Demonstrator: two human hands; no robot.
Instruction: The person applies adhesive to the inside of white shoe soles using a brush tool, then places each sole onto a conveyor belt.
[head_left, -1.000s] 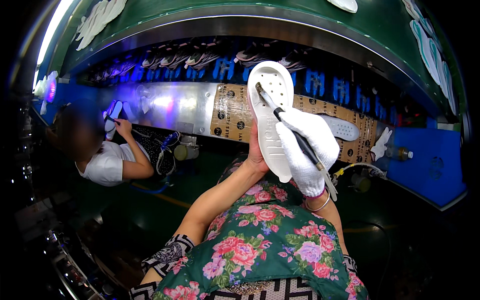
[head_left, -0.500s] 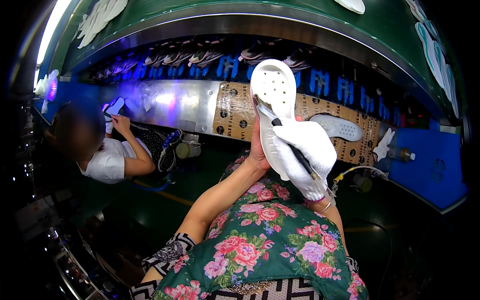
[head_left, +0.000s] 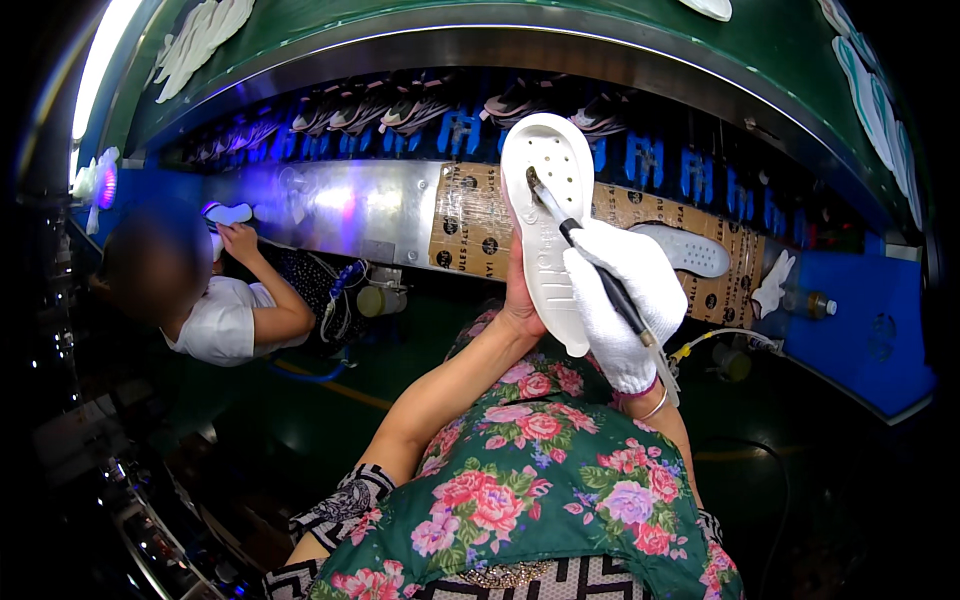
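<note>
A white shoe sole (head_left: pixel 552 262) stands tilted in front of me, its inner face with small holes toward me. My bare left hand (head_left: pixel 520 292) grips it from behind and along its left edge; most of the fingers are hidden. My right hand (head_left: pixel 632 300), in a white knitted glove, is closed round a brush (head_left: pixel 612 287) with a dark handle and a thin tube at its rear end. The brush's brown bristles touch the inside of the sole near the left rim, in its upper half.
Another pale sole (head_left: pixel 685 250) lies on the cardboard-covered bench (head_left: pixel 462 225). Behind it, shoes (head_left: pixel 410 108) stand in a row on blue holders. A clear bottle (head_left: pixel 815 304) and a white glove (head_left: pixel 773 283) are at the right. A co-worker (head_left: pixel 240 310) sits at the left, holding a sole.
The bristles have moved from the sole's left rim a little right and up onto its inner face. My gloved hand has shifted slightly right and back. The left hand keeps its grip.
</note>
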